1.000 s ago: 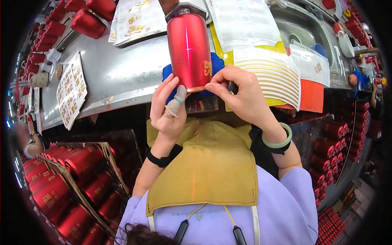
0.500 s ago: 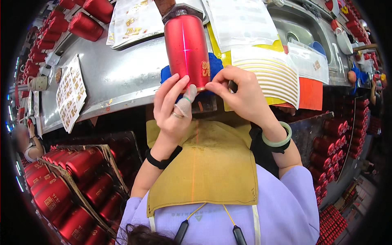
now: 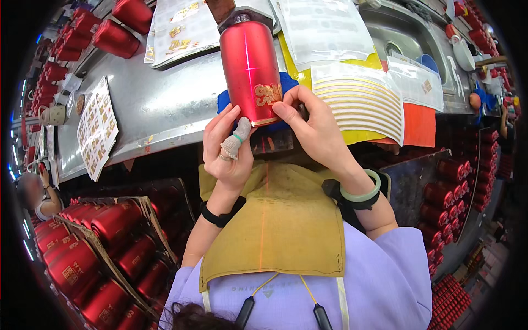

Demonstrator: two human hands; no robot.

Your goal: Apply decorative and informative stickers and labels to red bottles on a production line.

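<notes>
A shiny red metal bottle (image 3: 250, 66) lies with its base toward me on a blue cloth (image 3: 289, 82), a red laser cross shining on its side. Its body carries a gold decal (image 3: 268, 94) near the base, and a thin gold band (image 3: 265, 122) runs around the base rim. My left hand (image 3: 228, 148) grips the base's left side, a grey knitted cover on one finger. At the right of the base, my right hand (image 3: 313, 124) presses thumb and curled fingers against the bottle beside the decal. The undersides of the fingers are hidden.
Right of the bottle lies a sheet of curved gold strips (image 3: 357, 104); a decal sheet (image 3: 98, 129) hangs over the table's left edge. A sink (image 3: 396, 33) is at the far right. Racks of red bottles (image 3: 91, 242) flank me. Another person (image 3: 44, 198) is at far left.
The bottle has turned about its long axis, bringing the gold decal from its right edge toward the middle. My left hand has shifted slightly left; my right has moved slightly with the bottle's base.
</notes>
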